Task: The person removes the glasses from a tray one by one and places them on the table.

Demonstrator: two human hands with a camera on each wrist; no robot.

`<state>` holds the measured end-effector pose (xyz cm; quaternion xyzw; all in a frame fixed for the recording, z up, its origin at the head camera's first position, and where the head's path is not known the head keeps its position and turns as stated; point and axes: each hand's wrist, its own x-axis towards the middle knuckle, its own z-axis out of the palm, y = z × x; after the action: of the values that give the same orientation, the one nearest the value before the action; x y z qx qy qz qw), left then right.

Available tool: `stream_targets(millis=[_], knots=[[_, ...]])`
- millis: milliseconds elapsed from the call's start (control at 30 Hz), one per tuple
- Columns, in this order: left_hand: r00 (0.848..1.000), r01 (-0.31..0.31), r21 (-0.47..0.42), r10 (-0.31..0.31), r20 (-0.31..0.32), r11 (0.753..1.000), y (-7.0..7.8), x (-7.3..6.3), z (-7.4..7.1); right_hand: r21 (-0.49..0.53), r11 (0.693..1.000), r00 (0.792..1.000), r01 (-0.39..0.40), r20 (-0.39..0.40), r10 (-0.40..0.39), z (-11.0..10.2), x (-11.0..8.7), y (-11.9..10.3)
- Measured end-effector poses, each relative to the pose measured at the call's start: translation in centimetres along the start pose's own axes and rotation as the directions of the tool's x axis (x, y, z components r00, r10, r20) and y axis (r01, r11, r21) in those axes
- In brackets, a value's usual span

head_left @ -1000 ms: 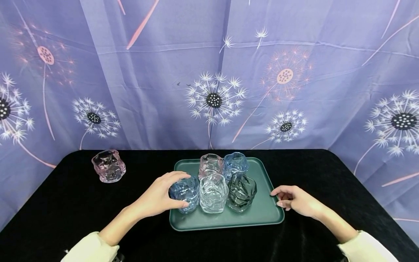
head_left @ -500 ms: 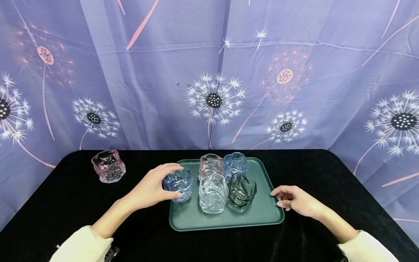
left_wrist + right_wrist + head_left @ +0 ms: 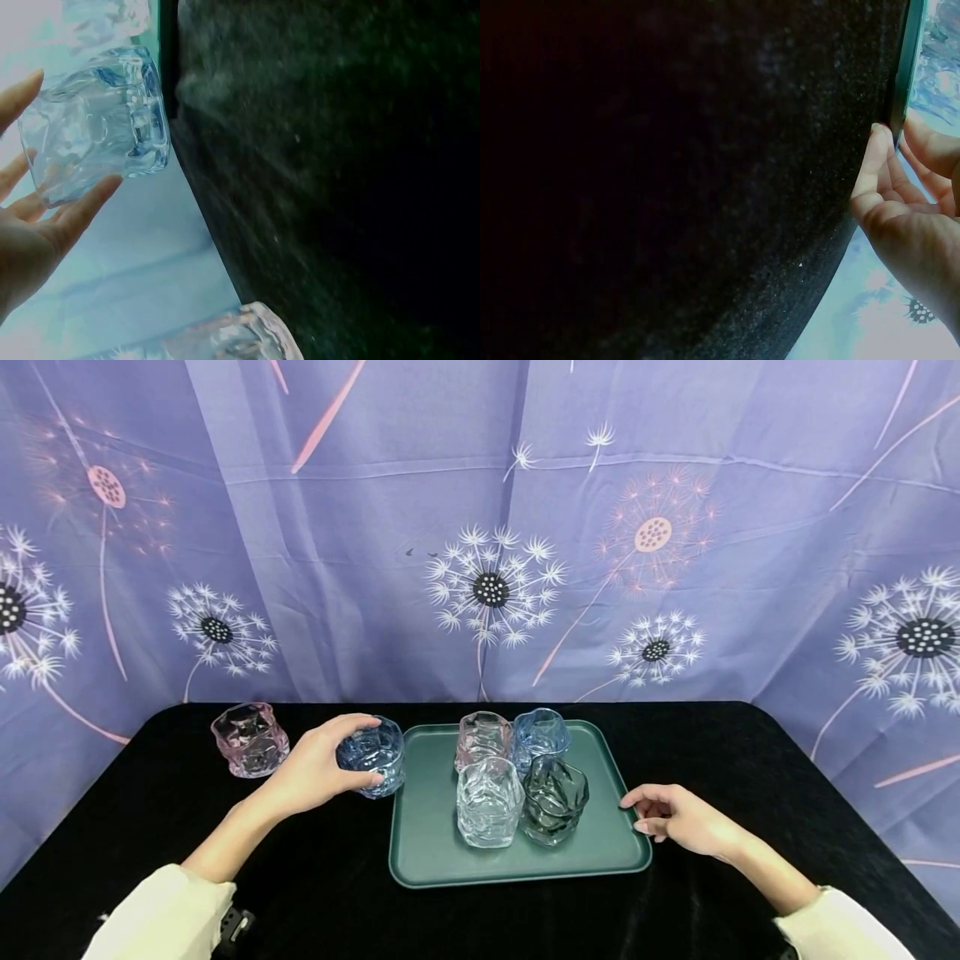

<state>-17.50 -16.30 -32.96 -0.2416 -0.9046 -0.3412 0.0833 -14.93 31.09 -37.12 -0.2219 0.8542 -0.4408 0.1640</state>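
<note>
In the head view my left hand (image 3: 318, 768) grips a blue glass tumbler (image 3: 372, 758), thumb on the near side and fingers round the far side. This tumbler (image 3: 97, 124) is over the table at the left edge of the green tray (image 3: 427, 852), and the left wrist view shows it in the fingers. On the tray stand a clear tumbler (image 3: 489, 803), a dark grey one, a pink one and a second blue one. My right hand (image 3: 678, 817) pinches the tray's right rim, with the rim between thumb and fingers in the right wrist view.
Another pink tumbler (image 3: 250, 740) stands at the back left of the black-covered table (image 3: 330, 893), just beyond my left hand. A purple dandelion-print curtain (image 3: 375, 568) hangs behind the table's far edge.
My left hand has carried the blue tumbler from beside the clear one leftward and back, past the tray's left edge. The right hand and the tray have stayed put.
</note>
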Motion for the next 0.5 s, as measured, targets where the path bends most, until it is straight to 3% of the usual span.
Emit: stream_targets(millis=[500], knots=[[0.989, 0.149, 0.062, -0.148, -0.021, 0.987, -3.1, 0.0, -2.0, -0.001, 1.0, 1.0, -0.009, -0.002, 0.009, 0.0, 0.0, -0.1]])
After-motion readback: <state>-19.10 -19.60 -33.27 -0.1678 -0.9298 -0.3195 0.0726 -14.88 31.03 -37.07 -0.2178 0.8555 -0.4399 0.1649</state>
